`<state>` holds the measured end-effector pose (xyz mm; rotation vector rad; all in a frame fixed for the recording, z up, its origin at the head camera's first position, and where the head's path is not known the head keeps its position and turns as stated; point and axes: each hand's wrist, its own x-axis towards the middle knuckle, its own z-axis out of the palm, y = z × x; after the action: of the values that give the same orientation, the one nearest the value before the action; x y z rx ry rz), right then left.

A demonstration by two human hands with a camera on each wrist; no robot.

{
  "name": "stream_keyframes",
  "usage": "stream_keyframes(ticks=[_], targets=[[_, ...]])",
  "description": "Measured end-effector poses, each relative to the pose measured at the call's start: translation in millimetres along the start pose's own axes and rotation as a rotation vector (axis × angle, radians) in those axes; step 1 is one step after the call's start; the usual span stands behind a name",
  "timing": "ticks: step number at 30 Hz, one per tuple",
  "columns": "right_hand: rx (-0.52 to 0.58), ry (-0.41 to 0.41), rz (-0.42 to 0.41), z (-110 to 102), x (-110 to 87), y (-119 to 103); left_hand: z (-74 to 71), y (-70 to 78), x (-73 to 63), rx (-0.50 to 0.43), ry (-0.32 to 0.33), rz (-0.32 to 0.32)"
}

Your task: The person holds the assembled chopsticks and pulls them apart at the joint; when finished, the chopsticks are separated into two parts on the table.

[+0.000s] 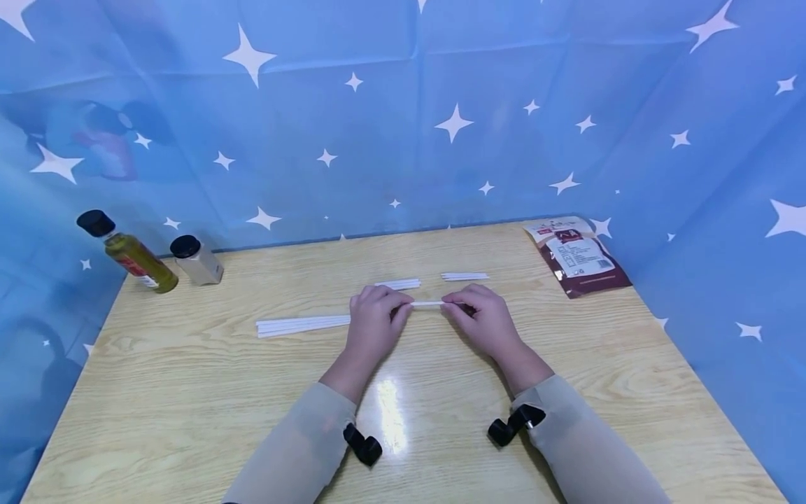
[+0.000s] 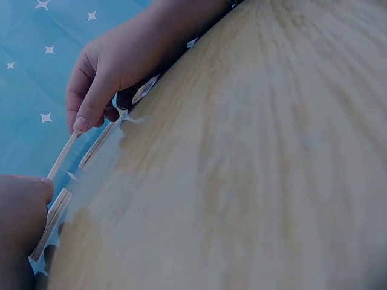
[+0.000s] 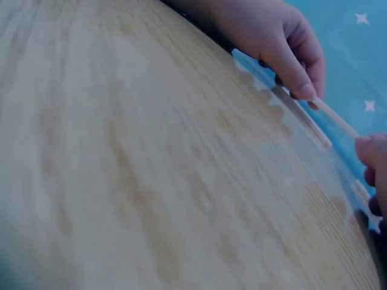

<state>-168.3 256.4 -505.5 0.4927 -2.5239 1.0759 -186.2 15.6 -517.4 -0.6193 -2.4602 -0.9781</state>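
Note:
A thin white stick (image 1: 427, 303) spans the gap between my two hands, held slightly above the wooden table. My left hand (image 1: 374, 311) pinches its left end between thumb and fingers, and my right hand (image 1: 483, 318) pinches the other end. In the left wrist view the stick (image 2: 62, 156) runs between both thumbs; the right wrist view shows the same stick (image 3: 335, 116). Longer white sticks (image 1: 302, 325) lie at the left, partly hidden behind my left hand. Behind the hands lie two short bundles, one of white sticks (image 1: 399, 284) and one of shorter white pieces (image 1: 464, 276).
An oil bottle (image 1: 140, 262) with a black cap and a small black-lidded jar (image 1: 197, 261) stand at the back left. A brown and white packet (image 1: 579, 259) lies at the back right. A blue star-patterned cloth (image 1: 403, 140) hangs behind the wooden table (image 1: 189, 406).

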Motion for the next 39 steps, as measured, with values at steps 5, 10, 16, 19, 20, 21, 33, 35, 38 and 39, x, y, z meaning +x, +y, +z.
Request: stream_keyframes(ticks=[5,10,16,19,20,21,33,35,38,39], targets=[[-0.002,-0.031,0.038,-3,1.3,-2,-0.1,3.0,2.2,-0.002,-0.011,0.007],[-0.018,-0.063,0.075,-4,1.1,-2,-0.7,5.6,3.0,0.009,-0.035,-0.01],[-0.019,-0.034,0.097,-5,1.9,-1,-2.0,4.7,3.8,0.016,-0.031,-0.068],[-0.002,0.003,0.097,-5,2.4,0,-2.2,3.8,4.0,0.006,-0.015,-0.092],[0.003,0.009,0.097,-5,2.3,1,-2.2,3.6,4.0,-0.004,-0.016,-0.096],[0.006,0.01,0.097,-5,2.3,1,-2.1,3.5,3.9,-0.007,-0.016,-0.094],[-0.143,0.115,-0.175,-7,8.1,10,-0.6,4.0,3.1,0.093,0.002,-0.021],[-0.165,0.13,-0.191,-8,10.5,12,-1.6,4.3,3.1,0.113,0.002,-0.009],[-0.179,0.127,-0.196,-9,13.5,16,-3.5,4.3,2.7,0.149,-0.001,0.0],[-0.185,0.123,-0.198,-10,14.7,18,-3.9,4.0,2.7,0.163,-0.001,0.002]])
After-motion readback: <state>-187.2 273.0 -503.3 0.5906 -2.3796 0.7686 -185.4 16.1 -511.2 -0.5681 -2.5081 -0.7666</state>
